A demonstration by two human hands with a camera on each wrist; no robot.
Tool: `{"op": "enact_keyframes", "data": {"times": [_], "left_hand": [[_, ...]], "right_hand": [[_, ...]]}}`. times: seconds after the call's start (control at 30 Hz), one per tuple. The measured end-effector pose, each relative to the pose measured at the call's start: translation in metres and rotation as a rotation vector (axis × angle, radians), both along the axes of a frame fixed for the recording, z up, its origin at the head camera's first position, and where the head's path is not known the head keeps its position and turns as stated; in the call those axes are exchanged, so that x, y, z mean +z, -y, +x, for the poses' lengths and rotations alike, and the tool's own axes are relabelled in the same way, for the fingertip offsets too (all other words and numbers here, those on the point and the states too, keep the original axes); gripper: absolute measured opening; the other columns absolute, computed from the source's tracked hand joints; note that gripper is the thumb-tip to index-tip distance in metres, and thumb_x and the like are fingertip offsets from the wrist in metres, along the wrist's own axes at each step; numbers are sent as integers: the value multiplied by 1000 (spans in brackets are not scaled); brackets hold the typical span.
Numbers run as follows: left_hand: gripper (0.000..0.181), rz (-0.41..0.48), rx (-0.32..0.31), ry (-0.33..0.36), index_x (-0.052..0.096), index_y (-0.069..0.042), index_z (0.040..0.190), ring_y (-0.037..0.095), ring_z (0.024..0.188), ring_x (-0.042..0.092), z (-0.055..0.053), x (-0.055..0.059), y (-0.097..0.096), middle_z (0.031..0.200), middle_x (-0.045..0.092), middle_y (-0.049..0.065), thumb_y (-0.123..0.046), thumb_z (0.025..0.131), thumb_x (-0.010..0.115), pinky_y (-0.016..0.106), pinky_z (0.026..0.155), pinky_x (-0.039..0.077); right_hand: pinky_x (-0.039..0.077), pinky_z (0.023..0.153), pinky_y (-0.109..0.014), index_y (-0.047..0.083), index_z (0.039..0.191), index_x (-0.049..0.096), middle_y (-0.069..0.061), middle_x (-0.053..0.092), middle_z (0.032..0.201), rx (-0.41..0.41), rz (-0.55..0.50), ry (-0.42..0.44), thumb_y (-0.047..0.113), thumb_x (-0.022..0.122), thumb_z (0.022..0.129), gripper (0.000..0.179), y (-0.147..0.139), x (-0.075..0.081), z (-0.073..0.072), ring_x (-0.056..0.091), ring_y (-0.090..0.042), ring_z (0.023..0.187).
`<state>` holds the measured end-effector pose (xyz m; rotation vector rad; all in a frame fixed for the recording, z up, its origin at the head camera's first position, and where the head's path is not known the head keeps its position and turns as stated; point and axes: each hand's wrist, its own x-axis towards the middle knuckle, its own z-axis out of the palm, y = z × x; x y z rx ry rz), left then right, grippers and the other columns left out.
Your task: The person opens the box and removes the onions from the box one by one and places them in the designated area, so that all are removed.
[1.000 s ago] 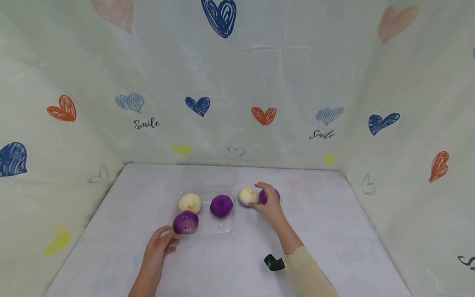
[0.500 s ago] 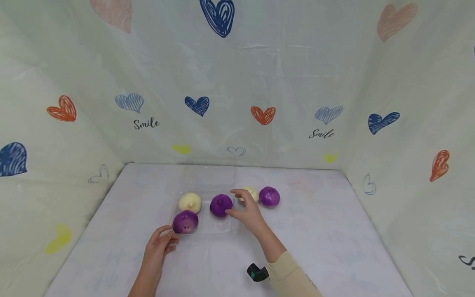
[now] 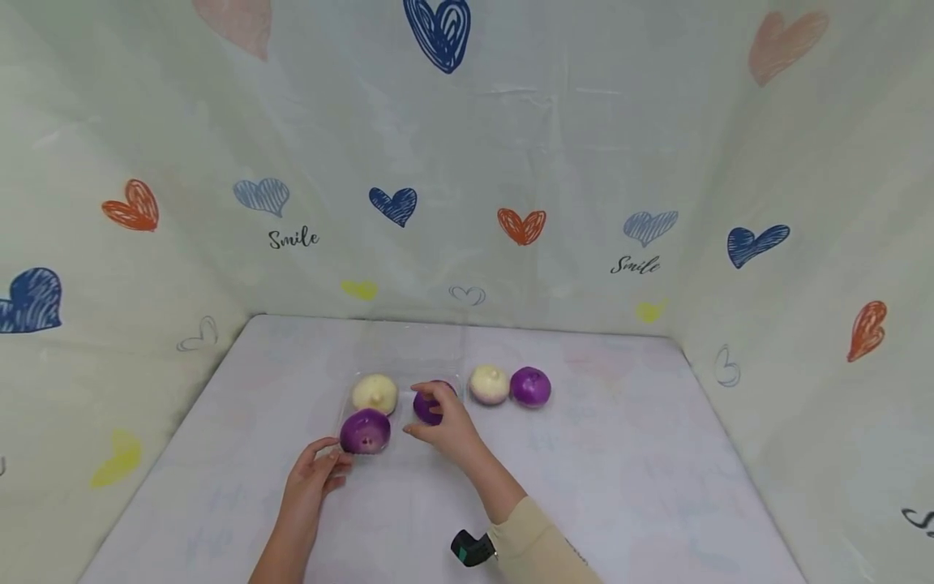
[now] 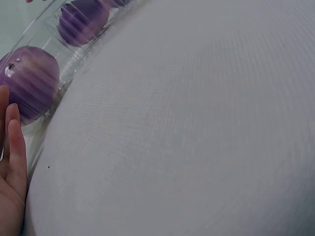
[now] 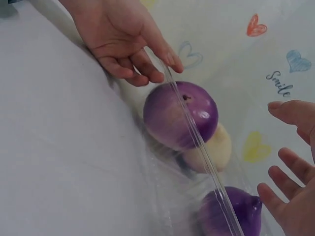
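Observation:
A clear plastic box [image 3: 438, 451] with its lid raised holds a pale onion [image 3: 375, 392], a purple onion [image 3: 366, 431] in front of it, and a darker purple onion [image 3: 425, 410] on the right. My left hand [image 3: 310, 478] touches the box's front left corner, fingertips right at the rim beside the front purple onion. Over the box, my right hand [image 3: 448, 430] has thumb and fingers spread apart, overlapping the darker onion in the head view. The right wrist view shows these spread fingers [image 5: 285, 182] close by that onion.
Just right of the box, a second pale onion [image 3: 489, 384] and another purple onion [image 3: 531, 387] sit side by side on the white table [image 3: 620, 462]. A black wrist camera [image 3: 473, 549] hangs at my right sleeve. Behind the table hangs a heart-patterned curtain [image 3: 569, 146].
My right hand has moved left, from the two loose onions to above the darker purple onion in the box. The left hand and the onions stay in place.

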<state>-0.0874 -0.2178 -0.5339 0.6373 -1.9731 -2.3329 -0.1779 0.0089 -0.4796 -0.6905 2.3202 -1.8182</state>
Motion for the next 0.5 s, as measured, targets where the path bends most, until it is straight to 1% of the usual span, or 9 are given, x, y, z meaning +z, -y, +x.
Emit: {"op": "enact_keyframes", "data": {"times": [0.07,0.13,0.2,0.33,0.5], "left_hand": [[22,-1,2,4,50,-10,124,9,88,64,0,-1,1,88,71,-8,-14,102,50,24,77,51],[24,-7,-3,8,49,-10,125,8,88,64,0,-1,1,88,71,-8,-15,102,50,24,77,51],[24,-12,-7,9,48,-9,126,8,88,64,1,-2,1,88,71,-8,-16,103,50,24,77,51],[22,-12,-4,-6,50,-10,124,8,87,64,1,-2,0,88,71,-8,-16,103,50,23,76,51],[24,-20,-5,-24,51,-8,125,8,86,63,1,-2,0,89,71,-7,-15,102,51,24,75,51]], "right_hand": [[43,98,-44,3,128,56,-12,55,126,-5,7,20,3,80,78,56,7,-4,3,50,-35,119],[43,98,-47,4,128,57,-8,55,125,-10,-1,43,2,81,77,56,13,-6,7,50,-35,118],[43,97,-46,6,127,58,-6,54,125,-8,-2,56,3,81,76,56,18,-9,9,51,-33,117],[45,95,-44,6,125,58,-7,55,125,10,0,62,4,81,77,54,27,-12,11,52,-31,115],[47,93,-44,4,126,57,-10,57,125,40,31,91,8,80,79,52,37,-17,8,53,-35,115]]}}
